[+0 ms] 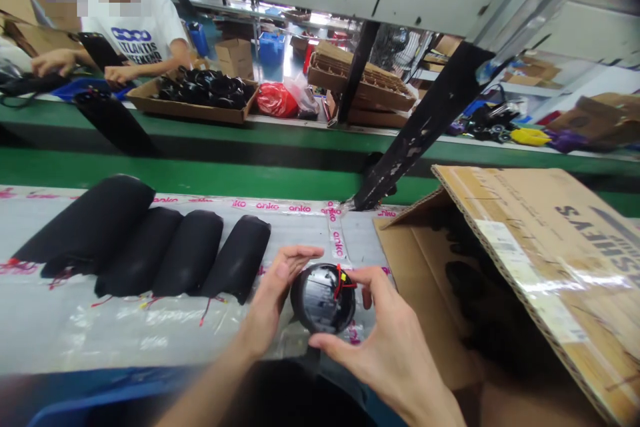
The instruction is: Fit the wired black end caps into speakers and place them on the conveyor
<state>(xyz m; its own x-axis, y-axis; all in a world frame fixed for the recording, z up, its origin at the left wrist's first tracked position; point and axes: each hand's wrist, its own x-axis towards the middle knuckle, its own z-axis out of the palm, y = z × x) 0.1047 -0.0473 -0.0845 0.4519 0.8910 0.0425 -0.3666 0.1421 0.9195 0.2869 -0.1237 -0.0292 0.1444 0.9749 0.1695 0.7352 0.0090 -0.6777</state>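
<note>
A round black cylinder-shaped part (316, 303) with a glossy end face stands between my hands. Thin red wires (341, 283) with a yellow piece lie at its upper right edge. My right hand (387, 330) grips it, thumb at the near edge and index finger by the wires. My left hand (273, 293) curves along its left side with fingers stretched out; whether it touches is hard to tell. Left of my hands, several black sleeve-like cylinders (187, 253) lie in a row on the white covered table (250, 340), short coloured wires showing at their near ends.
An open cardboard box (555, 233) with dark items inside stands close at right. A slanted black post (420, 123) rises beyond the table. Across the green conveyor belt (250, 170), a person (140, 27) handles things beside a cardboard tray (190, 110) of black parts.
</note>
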